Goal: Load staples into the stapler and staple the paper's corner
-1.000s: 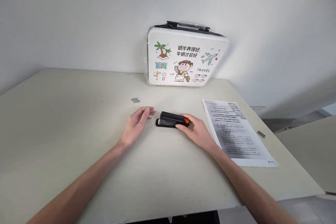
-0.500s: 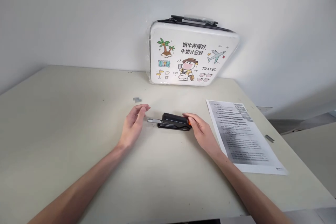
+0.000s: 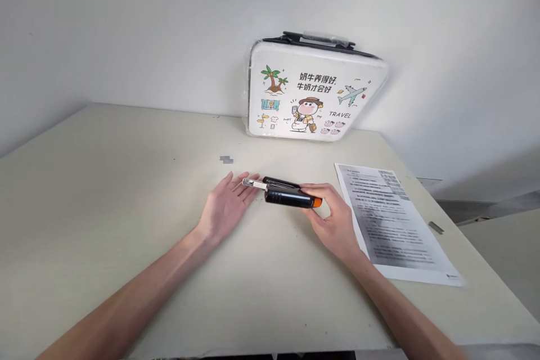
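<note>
A black stapler (image 3: 287, 196) with an orange part at its back end is gripped by my right hand (image 3: 331, 215). It is turned over, and its metal staple tray (image 3: 254, 183) sticks out to the left. Under that tray lies my left hand (image 3: 225, 202), palm up with the fingers spread, holding nothing I can see. Whether the tray touches the fingers, I cannot tell. Just beyond my left hand, some grey staple strips (image 3: 226, 160) lie on the table.
A white cartoon-printed case (image 3: 314, 93) with a black handle leans against the wall at the back. To the right lies a printed sheet (image 3: 396, 225), with another staple strip (image 3: 436, 228) beside it near the table's (image 3: 126, 208) right edge.
My right hand has rolled the stapler over. My left hand, earlier with fingers drawn together beside the tray, has turned palm up and opened beneath it.
</note>
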Tool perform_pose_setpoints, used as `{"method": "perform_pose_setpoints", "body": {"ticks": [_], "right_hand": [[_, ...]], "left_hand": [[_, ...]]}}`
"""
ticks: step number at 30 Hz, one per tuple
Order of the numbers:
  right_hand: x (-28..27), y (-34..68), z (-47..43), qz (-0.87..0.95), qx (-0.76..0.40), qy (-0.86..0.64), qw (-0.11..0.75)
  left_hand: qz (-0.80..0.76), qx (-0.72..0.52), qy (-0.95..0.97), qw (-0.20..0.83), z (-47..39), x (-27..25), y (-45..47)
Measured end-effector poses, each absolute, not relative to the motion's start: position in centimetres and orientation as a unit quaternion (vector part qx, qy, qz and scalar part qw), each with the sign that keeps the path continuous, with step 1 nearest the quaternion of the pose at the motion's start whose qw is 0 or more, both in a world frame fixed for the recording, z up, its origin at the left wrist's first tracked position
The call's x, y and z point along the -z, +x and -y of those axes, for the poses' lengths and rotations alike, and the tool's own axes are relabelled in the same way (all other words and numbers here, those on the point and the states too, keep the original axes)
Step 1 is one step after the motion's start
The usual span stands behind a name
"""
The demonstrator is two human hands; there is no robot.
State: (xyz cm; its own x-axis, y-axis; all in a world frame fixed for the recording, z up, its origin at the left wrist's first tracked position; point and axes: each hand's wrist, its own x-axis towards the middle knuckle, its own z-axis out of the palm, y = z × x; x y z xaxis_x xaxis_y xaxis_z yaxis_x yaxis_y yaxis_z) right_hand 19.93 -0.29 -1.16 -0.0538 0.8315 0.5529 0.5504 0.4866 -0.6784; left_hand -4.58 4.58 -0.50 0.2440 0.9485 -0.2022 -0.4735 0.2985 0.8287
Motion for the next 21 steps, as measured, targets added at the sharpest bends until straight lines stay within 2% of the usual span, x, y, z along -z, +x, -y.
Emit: {"method": "perform_pose_setpoints", "body": {"ticks": [4, 8, 15, 21], "right_hand": [[1.3, 19.2, 0.7, 0.777, 0.009, -0.379, 0.503], [1.6, 18.7, 0.9, 0.806, 0.073, -0.349, 0.473], [1.2, 18.9, 1.0, 0.782, 0.077, -0.372, 0.494], [1.0, 19.1, 0.9, 0.736, 0.038, -0.414, 0.535]], "left_hand": [[-0.361, -0.459, 0.317, 0.747, -4.0, 0.2, -4.2], [-0.356, -0.445, 0.322, 0.756, -3.8, 0.1, -4.2], [-0.382, -0.475, 0.267, 0.747, -4.4, 0.6, -4.5], [-0.456, -0.526, 0.341, 0.632, -4.4, 0.3, -4.9]]}}
